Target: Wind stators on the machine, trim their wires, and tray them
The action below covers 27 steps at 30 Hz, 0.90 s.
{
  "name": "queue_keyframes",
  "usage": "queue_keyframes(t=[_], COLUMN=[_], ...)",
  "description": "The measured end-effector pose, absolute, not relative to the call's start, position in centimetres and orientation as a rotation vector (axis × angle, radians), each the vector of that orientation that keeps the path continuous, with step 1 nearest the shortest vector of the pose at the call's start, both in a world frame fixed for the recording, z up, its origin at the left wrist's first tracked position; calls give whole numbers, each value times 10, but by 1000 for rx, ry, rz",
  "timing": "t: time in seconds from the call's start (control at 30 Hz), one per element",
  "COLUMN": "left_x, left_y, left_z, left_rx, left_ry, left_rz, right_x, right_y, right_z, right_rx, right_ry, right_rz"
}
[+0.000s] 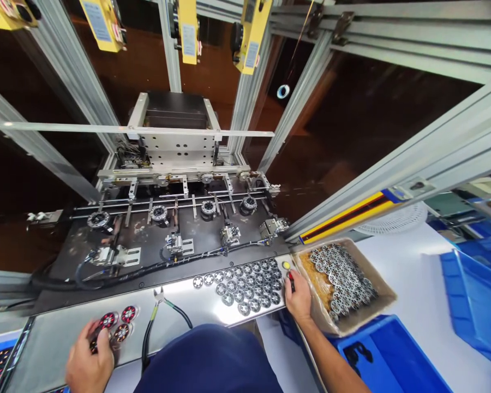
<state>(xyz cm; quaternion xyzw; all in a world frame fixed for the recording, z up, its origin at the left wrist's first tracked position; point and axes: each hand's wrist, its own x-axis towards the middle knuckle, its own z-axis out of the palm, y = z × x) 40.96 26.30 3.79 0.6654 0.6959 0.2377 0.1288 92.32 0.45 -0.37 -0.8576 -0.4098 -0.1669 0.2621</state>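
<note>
My left hand (89,357) is at the lower left, thumb and fingers closed round a dark wound stator (94,345), mostly hidden by the fingers. Beside it, several stators with red coils, such as this red-coiled stator (128,314), lie on the metal shelf (175,341). My right hand (298,297) is at the shelf's right end with curled fingers at a small red-and-black piece (291,280). Whether that piece is held or fixed there, I cannot tell. A yellow button (286,265) sits just above it. Left of this hand, bare metal stator cores (240,284) lie in rows.
Green-handled cutters (159,305) lie mid-shelf. Behind stands a machine with several round fixtures (159,214) and clamps. To the right are a carton (382,289) of metal cores, blue bins (409,355) and a yellow-edged frame post (343,216). Yellow balancers (188,33) hang overhead.
</note>
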Motion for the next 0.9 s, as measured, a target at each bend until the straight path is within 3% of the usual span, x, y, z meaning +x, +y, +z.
queue_keyframes(t=[0.9], left_x=[410], left_y=[263], left_z=[37], left_rx=[1966], left_ry=[1991], left_rz=[752], right_x=[924], right_y=[6], right_z=[-1], right_rx=[-2317], right_ry=[-1146], right_rz=[-457])
